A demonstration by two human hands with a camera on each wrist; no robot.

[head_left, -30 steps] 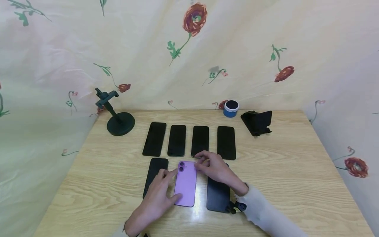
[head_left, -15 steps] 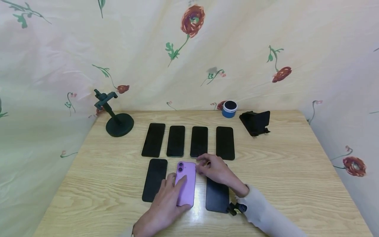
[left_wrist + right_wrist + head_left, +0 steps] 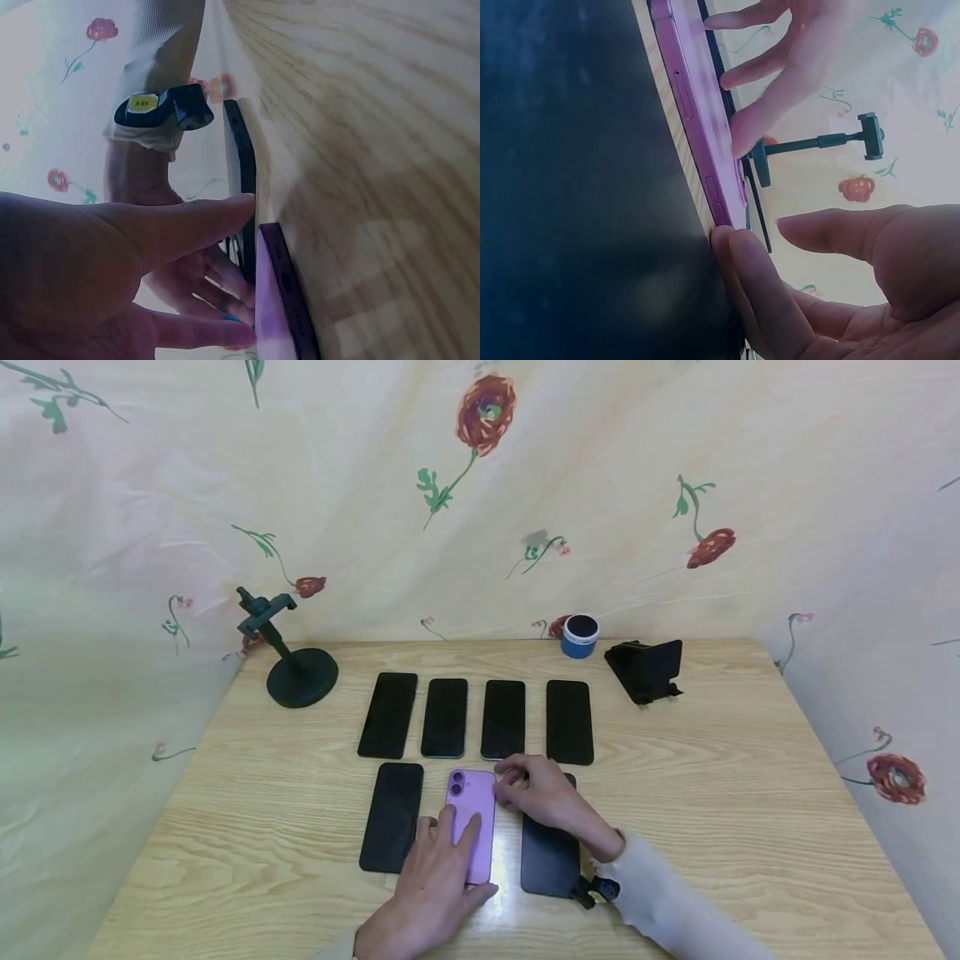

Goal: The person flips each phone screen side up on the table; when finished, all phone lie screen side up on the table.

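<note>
A purple phone [image 3: 477, 793] lies on the table with its back and two camera lenses facing up. Over its lower part spreads my left hand [image 3: 442, 877], fingertips resting on the back. The left thumb points at the bottom end; in the left wrist view that thumb [image 3: 195, 225] stays apart from the phone. At the upper right corner is my right hand [image 3: 543, 789], its loosely bent fingers touching the edge in the right wrist view, thumb held away. Beneath the right hand lies a black phone [image 3: 551, 860], partly hidden. Another black phone [image 3: 392, 818] lies left of the purple one.
Behind these is a row of several black phones [image 3: 445, 718]. A round-based phone stand [image 3: 302, 678] is at the back left. A blue and white jar-like cylinder [image 3: 579, 639] and a black folding stand [image 3: 647, 670] sit at the back right, before a flowered cloth [image 3: 360, 485].
My left hand has moved right from the phone's left side onto its back, its thumb shifting towards the bottom right corner. My right hand stays near the upper right corner, slightly lower.
</note>
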